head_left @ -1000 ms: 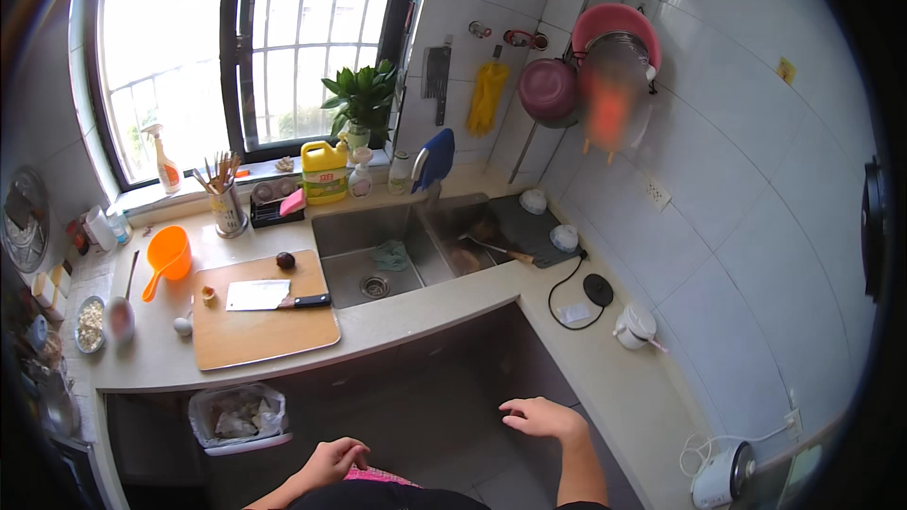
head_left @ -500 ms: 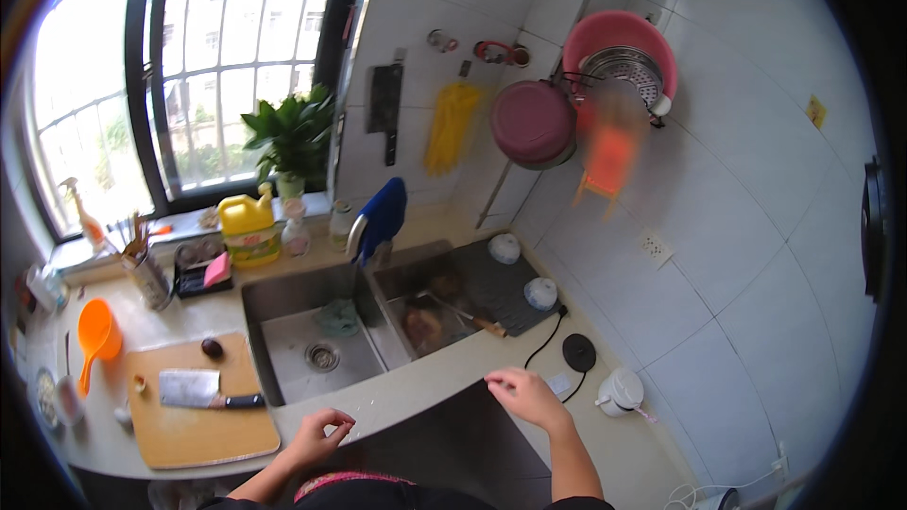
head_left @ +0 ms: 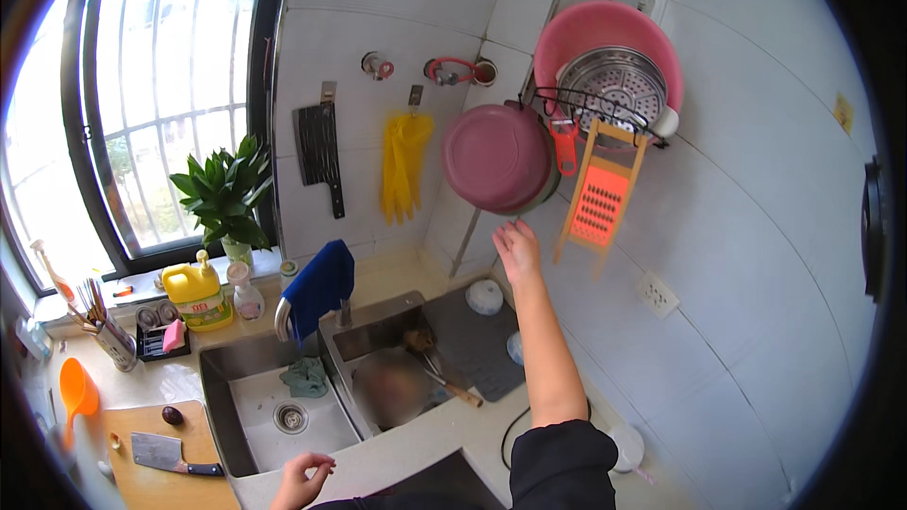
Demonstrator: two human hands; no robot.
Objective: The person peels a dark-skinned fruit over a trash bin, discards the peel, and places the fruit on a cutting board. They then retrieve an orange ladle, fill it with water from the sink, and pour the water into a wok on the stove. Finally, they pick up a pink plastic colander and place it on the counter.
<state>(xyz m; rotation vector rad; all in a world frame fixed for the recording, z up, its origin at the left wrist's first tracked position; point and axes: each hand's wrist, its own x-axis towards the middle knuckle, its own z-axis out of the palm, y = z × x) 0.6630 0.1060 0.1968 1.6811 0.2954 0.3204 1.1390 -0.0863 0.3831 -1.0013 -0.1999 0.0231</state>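
Note:
My right hand [head_left: 518, 250] is raised with the arm stretched out, fingers apart and nothing in them. It is just below a purple-pink pan [head_left: 496, 156] hanging on the wall. Beside the pan hang a red peeler [head_left: 565, 151] and a wooden-framed grater [head_left: 601, 208] with an orange plate, both on a black wire rack [head_left: 605, 111]. My hand appears apart from all of them. Low down, in front of the left sink basin [head_left: 274, 406], my left hand [head_left: 304, 480] is empty, its fingers loosely bent.
A cleaver [head_left: 159, 451] and a dark round fruit or vegetable [head_left: 172, 416] lie on the cutting board [head_left: 161, 486]. The right basin [head_left: 387, 387] holds a blurred round item and a wooden-handled tool. Yellow gloves [head_left: 404, 170], a black cleaver [head_left: 319, 156] and a pink basin [head_left: 576, 28] hang on the wall.
My right hand has risen from above the counter toward the hanging pan and grater. The view has tilted up and shifted right. My left hand stays low by the counter.

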